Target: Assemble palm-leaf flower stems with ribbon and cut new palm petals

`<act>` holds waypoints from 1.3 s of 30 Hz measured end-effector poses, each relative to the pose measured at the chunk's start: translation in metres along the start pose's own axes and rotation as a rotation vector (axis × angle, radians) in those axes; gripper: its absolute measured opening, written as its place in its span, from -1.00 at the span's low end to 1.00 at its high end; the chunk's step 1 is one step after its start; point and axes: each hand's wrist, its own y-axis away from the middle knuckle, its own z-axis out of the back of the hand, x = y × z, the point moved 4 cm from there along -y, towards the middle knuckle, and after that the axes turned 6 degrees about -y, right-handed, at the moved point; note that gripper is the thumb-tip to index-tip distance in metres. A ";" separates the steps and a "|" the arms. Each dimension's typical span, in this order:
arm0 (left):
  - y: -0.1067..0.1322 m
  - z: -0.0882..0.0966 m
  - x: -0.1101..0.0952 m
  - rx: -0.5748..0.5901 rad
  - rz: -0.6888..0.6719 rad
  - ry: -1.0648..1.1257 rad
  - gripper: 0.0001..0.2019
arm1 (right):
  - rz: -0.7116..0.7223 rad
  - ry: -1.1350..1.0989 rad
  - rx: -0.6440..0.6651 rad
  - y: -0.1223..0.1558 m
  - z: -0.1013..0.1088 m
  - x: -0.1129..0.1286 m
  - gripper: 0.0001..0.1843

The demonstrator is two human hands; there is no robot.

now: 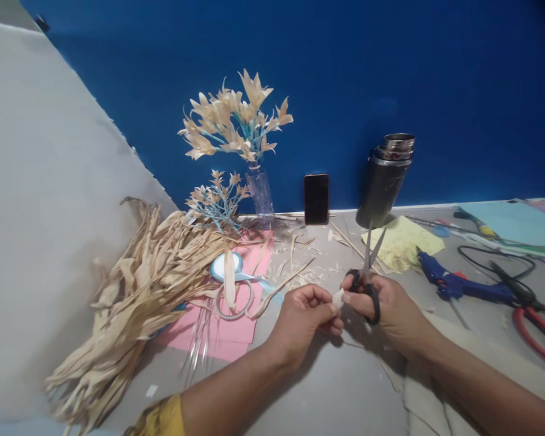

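Between my two hands is a small pale piece of dried husk point(338, 297). My left hand point(305, 315) pinches it between thumb and fingers. Black-handled scissors point(371, 266) hang on the fingers of my right hand point(393, 312), blades apart and pointing up and away. The right thumb and a fingertip touch the husk piece too. To the left, another husk strip point(229, 280) lies across a roll of blue tape point(218, 265) and a silver ring point(249, 303). Husk scraps point(295, 266) are scattered beyond my hands.
A heap of dried husks point(136, 303) lies left, by pink paper point(236, 327). Husk flowers point(236, 118) stand in a clear bottle point(260, 188) at the back. A phone point(316, 200) and metal flask point(384, 181) are by the wall. A blue glue gun point(463, 286) and red-handled cutters point(533, 333) lie right.
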 end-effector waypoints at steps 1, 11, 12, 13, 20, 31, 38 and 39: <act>0.000 -0.001 0.001 0.011 0.007 0.020 -0.76 | 0.006 0.008 -0.002 0.000 0.000 0.000 -0.67; 0.000 -0.002 0.000 0.007 0.000 0.130 -0.75 | 0.053 -0.001 -0.091 0.003 -0.004 -0.004 -0.70; -0.001 -0.001 -0.001 0.001 0.001 0.146 -0.76 | 0.044 -0.019 -0.077 0.003 -0.007 -0.006 -0.70; -0.002 0.001 -0.003 -0.002 0.003 0.159 -0.77 | 0.032 -0.040 -0.052 0.004 -0.009 -0.007 -0.69; -0.012 0.015 -0.017 0.025 -0.006 0.134 -0.86 | -0.037 0.097 0.372 0.004 -0.014 -0.008 -0.59; -0.013 0.025 -0.032 0.088 -0.026 -0.054 -0.87 | -0.051 0.362 0.703 0.006 -0.005 -0.015 -0.68; -0.015 0.026 -0.029 0.089 -0.020 -0.067 -0.89 | -0.097 0.416 0.683 0.005 -0.003 -0.015 -0.66; -0.015 0.026 -0.029 0.091 -0.019 -0.071 -0.89 | -0.102 0.419 0.683 0.006 -0.002 -0.015 -0.65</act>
